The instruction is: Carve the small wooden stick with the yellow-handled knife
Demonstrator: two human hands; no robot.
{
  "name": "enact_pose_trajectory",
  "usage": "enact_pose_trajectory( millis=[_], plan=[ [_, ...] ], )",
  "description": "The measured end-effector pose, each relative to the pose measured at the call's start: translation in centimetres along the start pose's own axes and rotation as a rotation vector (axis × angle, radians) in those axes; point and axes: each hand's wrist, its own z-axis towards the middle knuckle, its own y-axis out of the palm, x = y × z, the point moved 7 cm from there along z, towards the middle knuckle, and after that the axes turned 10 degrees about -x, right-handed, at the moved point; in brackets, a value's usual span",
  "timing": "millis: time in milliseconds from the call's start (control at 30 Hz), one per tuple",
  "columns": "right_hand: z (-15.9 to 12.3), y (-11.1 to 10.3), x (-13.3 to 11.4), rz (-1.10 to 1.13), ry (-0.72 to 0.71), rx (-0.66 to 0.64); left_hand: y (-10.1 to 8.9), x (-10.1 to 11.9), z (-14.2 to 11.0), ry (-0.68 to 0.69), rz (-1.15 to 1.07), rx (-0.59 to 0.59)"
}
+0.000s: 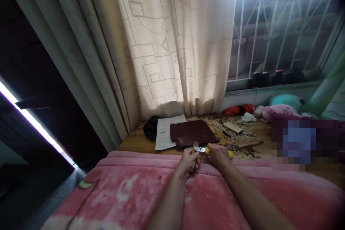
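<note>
My left hand (188,161) is closed around a small piece of wood (196,145), whose upper end sticks out above the fingers. In my right hand (219,155) is a knife (200,149) with a yellow handle, its end showing behind the fist. The short metal blade points left and meets the wood near its top, just above my left fingers. Both hands are close together over the near edge of a wooden surface (126,145), and my forearms lie above a pink blanket (134,190).
Wood shavings (248,125) litter the surface behind my hands. A dark red board (192,133) overlaps a printed sheet (162,138) beside a black bag (151,128). To the right lie a wooden block (233,127), a thin stick (250,144) and plush toys (280,107). Curtains (153,43) hang behind.
</note>
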Motion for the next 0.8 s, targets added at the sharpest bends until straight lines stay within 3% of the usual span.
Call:
enact_pose_trajectory(
  millis=[800],
  plan=[
    [1.0, 1.8, -0.3, 0.027, 0.0, -0.063, 0.0, -0.4, 0.2, -0.116, 0.06, 0.118]
  ],
)
